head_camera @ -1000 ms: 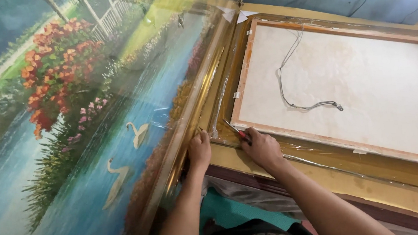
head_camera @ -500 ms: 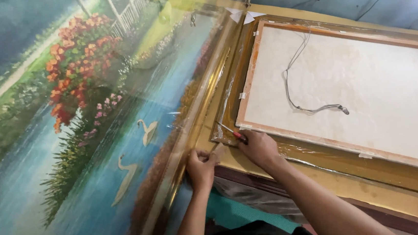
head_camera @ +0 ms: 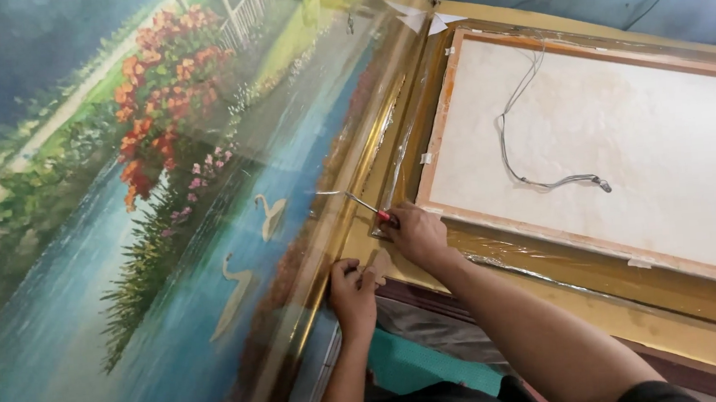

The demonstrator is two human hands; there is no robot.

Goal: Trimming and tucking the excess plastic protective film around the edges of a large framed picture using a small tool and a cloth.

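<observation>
- The right hand [head_camera: 415,235] is clenched around a screwdriver [head_camera: 367,207] with a red handle; its thin metal shaft points away from the hand, up and to the left, toward the gilded edge of the landscape painting [head_camera: 166,223].
- The screwdriver lies just at the lower left corner of the backing board [head_camera: 608,167] — the pale, cream-coloured panel set in the gold frame [head_camera: 564,270] that lies face down.
- The left hand [head_camera: 354,292] sits just below and left of that same corner, fingers [head_camera: 348,269] curled and pressed on the gold moulding beside a small pale tab; whether they grip anything cannot be told.
- The two hands are near each other, the left a little closer to the person than the right.
- A grey wire [head_camera: 529,130] lies loose on the backing board, well to the upper right of the corner, running from the top edge down into a bend that ends in a small knot.
- Clear plastic wrap [head_camera: 396,148] lines the frame's channel along the board's left edge, just above the screwdriver.
- Left of the board, the landscape painting shows blue water, two white swans [head_camera: 268,216] and a mass of red flowers [head_camera: 163,114] — its surface glossy, its gold edge touching the face-down frame.
- A teal cloth [head_camera: 411,365] shows below the corner, between the forearms.
</observation>
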